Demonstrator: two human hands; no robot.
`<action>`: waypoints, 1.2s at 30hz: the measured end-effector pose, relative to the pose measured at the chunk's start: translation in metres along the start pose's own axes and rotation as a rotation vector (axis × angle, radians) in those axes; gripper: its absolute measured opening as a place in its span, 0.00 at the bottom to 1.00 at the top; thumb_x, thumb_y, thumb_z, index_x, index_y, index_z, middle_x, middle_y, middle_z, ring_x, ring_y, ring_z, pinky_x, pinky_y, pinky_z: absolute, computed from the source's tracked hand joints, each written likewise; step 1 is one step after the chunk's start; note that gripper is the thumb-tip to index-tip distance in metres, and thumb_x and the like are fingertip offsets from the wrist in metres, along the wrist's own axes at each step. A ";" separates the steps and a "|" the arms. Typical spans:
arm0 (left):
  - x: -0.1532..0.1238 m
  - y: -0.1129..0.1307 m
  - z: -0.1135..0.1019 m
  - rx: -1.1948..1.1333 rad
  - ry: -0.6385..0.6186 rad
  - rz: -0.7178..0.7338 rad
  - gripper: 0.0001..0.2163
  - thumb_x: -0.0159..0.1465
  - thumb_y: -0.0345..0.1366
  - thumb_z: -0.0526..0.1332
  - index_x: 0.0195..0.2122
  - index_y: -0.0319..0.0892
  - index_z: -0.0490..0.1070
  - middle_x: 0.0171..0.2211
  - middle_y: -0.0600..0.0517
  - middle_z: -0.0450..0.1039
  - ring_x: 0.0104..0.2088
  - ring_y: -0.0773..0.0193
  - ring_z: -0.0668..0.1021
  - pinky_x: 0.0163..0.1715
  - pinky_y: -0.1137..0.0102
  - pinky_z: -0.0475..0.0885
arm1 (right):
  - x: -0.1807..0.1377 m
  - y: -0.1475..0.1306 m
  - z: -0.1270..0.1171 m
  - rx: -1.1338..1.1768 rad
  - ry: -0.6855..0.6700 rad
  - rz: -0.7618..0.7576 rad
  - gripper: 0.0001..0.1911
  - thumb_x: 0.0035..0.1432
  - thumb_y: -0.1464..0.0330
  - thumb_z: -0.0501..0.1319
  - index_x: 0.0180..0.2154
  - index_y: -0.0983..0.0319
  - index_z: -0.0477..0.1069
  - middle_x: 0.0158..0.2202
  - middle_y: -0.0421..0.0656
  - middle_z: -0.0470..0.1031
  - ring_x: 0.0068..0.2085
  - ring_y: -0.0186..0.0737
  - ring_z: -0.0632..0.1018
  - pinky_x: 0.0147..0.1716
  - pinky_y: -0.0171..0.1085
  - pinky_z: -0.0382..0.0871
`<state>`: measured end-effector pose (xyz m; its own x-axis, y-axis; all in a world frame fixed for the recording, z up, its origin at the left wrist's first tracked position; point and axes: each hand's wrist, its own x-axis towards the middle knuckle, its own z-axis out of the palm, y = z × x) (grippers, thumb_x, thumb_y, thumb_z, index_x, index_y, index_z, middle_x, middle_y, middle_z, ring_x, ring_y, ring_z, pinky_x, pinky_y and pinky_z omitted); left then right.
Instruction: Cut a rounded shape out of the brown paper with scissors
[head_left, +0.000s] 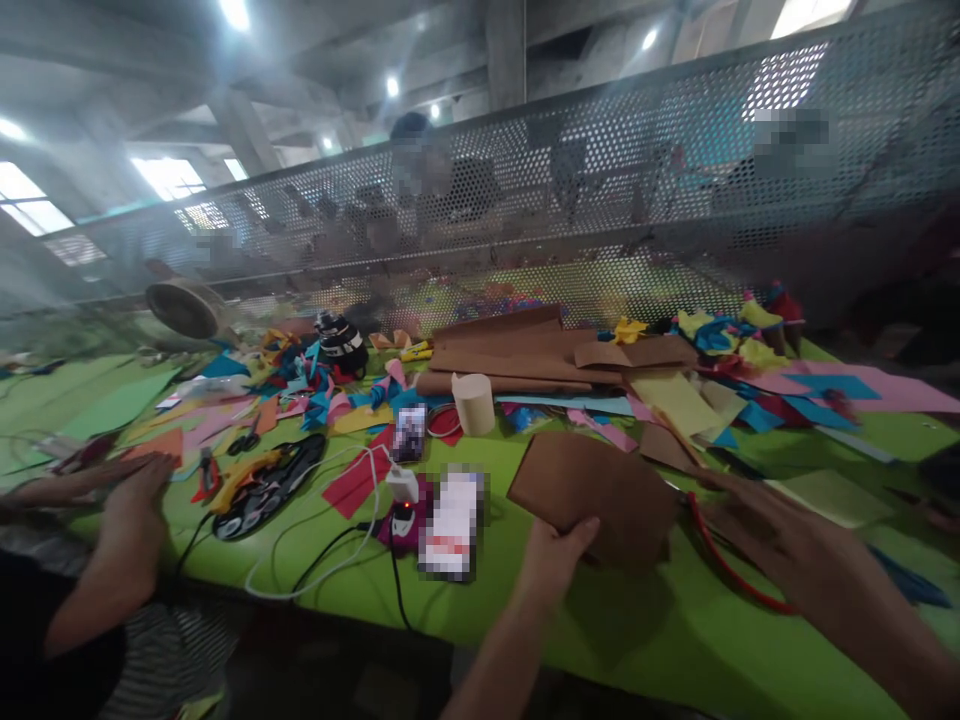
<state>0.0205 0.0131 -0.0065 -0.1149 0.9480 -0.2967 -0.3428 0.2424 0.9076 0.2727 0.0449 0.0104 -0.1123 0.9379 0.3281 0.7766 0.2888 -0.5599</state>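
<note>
My left hand grips a piece of brown craft paper by its lower edge, thumb on top. It is held above the green table. At the paper's right edge is my right hand, blurred, holding red-handled scissors. One long red handle curves below the fingers. Only a short bit of metal shows by the paper; the rest of the blades is hidden. I cannot tell whether the blades touch the paper.
A co-worker's hands rest at the left. Nearby are a yellow glue gun, a lit phone, a purple power strip and loose cables. Behind stand a cream paper roll, brown sheets, coloured scraps and a perforated metal screen.
</note>
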 end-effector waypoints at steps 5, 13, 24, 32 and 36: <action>0.000 -0.003 0.005 -0.014 -0.036 -0.046 0.22 0.45 0.45 0.78 0.39 0.38 0.82 0.38 0.43 0.84 0.42 0.46 0.82 0.42 0.58 0.79 | 0.011 -0.047 0.015 0.071 0.143 -0.128 0.17 0.65 0.54 0.58 0.43 0.54 0.80 0.43 0.47 0.84 0.41 0.51 0.84 0.43 0.46 0.77; -0.003 0.004 0.003 -0.119 -0.009 -0.057 0.22 0.49 0.42 0.76 0.44 0.40 0.82 0.49 0.43 0.83 0.55 0.44 0.79 0.59 0.56 0.71 | 0.008 -0.056 0.022 0.174 0.241 -0.203 0.09 0.62 0.59 0.62 0.32 0.54 0.76 0.39 0.46 0.81 0.42 0.51 0.82 0.44 0.47 0.76; 0.003 -0.010 -0.001 -0.369 0.001 -0.160 0.27 0.40 0.50 0.80 0.37 0.39 0.80 0.42 0.42 0.84 0.45 0.45 0.83 0.40 0.61 0.79 | -0.003 -0.070 0.017 0.296 0.068 -0.183 0.05 0.61 0.62 0.63 0.33 0.54 0.75 0.31 0.41 0.81 0.32 0.44 0.81 0.33 0.40 0.75; -0.002 -0.004 -0.003 -0.286 -0.033 -0.183 0.25 0.41 0.46 0.80 0.38 0.39 0.82 0.41 0.42 0.84 0.45 0.48 0.82 0.48 0.60 0.75 | 0.011 -0.056 0.032 0.577 0.159 0.129 0.23 0.53 0.53 0.71 0.47 0.56 0.76 0.44 0.46 0.82 0.42 0.50 0.82 0.41 0.44 0.78; 0.000 -0.004 -0.002 -0.268 -0.025 -0.163 0.28 0.37 0.50 0.81 0.35 0.37 0.82 0.37 0.43 0.84 0.41 0.49 0.82 0.43 0.61 0.75 | 0.015 -0.058 0.032 0.805 -0.060 0.309 0.28 0.43 0.43 0.73 0.36 0.58 0.79 0.37 0.47 0.84 0.39 0.52 0.83 0.36 0.43 0.78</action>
<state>0.0197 0.0117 -0.0107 -0.0159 0.9067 -0.4215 -0.5886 0.3323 0.7370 0.2059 0.0479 0.0236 -0.0190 0.9988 0.0443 0.1052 0.0461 -0.9934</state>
